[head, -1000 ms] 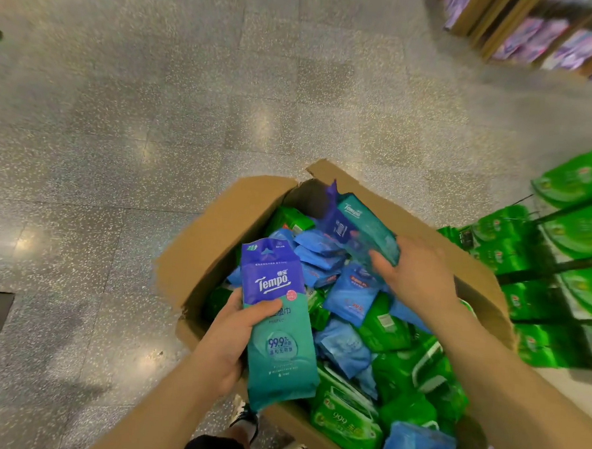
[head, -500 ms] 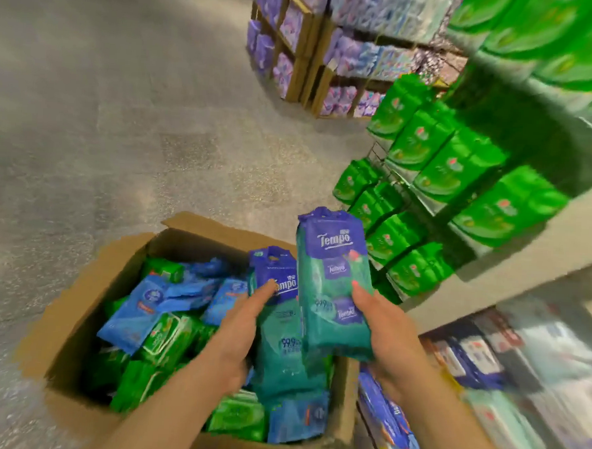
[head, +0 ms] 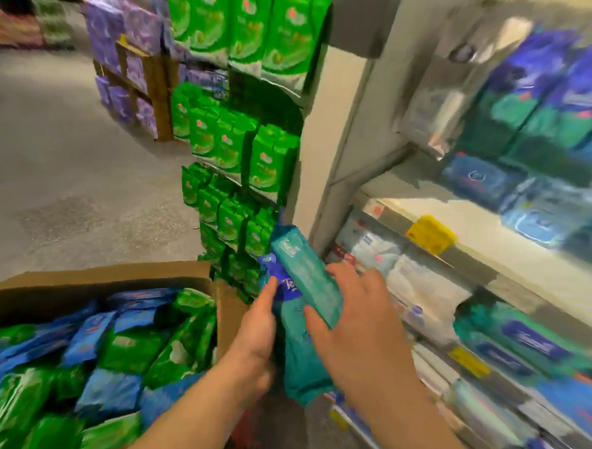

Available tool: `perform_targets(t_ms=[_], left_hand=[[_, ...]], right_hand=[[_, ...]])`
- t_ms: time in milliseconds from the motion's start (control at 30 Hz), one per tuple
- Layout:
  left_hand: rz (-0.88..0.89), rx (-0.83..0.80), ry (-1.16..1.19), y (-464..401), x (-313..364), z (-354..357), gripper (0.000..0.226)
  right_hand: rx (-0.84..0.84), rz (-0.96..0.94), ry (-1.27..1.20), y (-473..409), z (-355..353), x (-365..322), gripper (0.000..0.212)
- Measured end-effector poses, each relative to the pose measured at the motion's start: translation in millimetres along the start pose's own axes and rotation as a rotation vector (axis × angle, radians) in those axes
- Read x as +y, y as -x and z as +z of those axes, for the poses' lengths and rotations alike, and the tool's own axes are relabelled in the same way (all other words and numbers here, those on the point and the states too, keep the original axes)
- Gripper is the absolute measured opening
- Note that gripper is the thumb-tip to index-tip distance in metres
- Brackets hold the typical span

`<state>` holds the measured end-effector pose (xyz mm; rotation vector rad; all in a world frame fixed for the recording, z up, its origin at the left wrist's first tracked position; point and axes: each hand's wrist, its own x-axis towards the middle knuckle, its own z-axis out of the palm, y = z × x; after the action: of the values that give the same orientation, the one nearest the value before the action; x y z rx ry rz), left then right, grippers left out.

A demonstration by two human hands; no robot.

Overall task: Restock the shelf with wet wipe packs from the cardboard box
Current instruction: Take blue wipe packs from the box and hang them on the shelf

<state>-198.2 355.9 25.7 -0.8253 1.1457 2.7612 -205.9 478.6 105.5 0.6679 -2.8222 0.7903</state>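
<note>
At near centre, between box and shelf: two teal wet wipe packs, one per hand. The left hand (head: 256,328) holds the lower pack (head: 299,358), thumb laid along its blue header; a white script beginning "Te" shows there, the rest hidden. The right hand (head: 361,327) holds the upper pack (head: 307,276) edge-on, thumb on the near side and fingers spread on the far side; its small label is too blurred to read. Both grips are curled round their packs.

Near left: cardboard box (head: 89,280), flaps open, filled with loose blue packs (head: 107,389) and green packs (head: 130,349); printing blurred.

Right: shelf (head: 510,287) with a pale deck, a yellow price tag (head: 431,231) on its edge, wording illegible. Blue and teal packs stand on the upper tier, pale and teal packs below. Far centre: hanging rows of green packets (head: 230,145); behind them purple packets (head: 126,37) on wooden racks.

Change from half a second ago: the view has swung right toward the shelf, the box now sits lower left, and the readable "Tempo" face on the right hand's pack has turned away to an edge-on tilt. Both hands have moved off the box toward the shelf.

Floor (head: 68,164): grey speckled stone, shop aisle.
</note>
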Motion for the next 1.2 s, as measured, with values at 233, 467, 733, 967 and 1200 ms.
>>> perform_targets(t_ms=[233, 467, 733, 967, 1200], left_hand=[[-0.035, -0.172, 0.025, 12.2, -51.0, 63.6, 0.047], [-0.084, -0.230, -0.064, 13.0, -63.7, 105.0, 0.056], [-0.125, -0.258, -0.238, -25.9, -37.9, 154.8, 0.059], [-0.057, -0.314, -0.384, -65.9, 1.8, 205.6, 0.017], [-0.051, -0.371, -0.342, -120.8, 44.9, 229.3, 0.043]], right_hand=[[-0.046, 0.064, -0.206, 36.5, -24.8, 64.6, 0.037], [-0.238, 0.455, -0.498, 24.9, -74.4, 119.4, 0.040], [-0.344, 0.701, -1.021, -11.0, -100.7, 161.6, 0.060], [-0.184, 0.665, -1.059, -58.5, -131.2, 184.0, 0.058], [0.366, 0.305, -0.565, -127.0, -172.5, 161.2, 0.031]])
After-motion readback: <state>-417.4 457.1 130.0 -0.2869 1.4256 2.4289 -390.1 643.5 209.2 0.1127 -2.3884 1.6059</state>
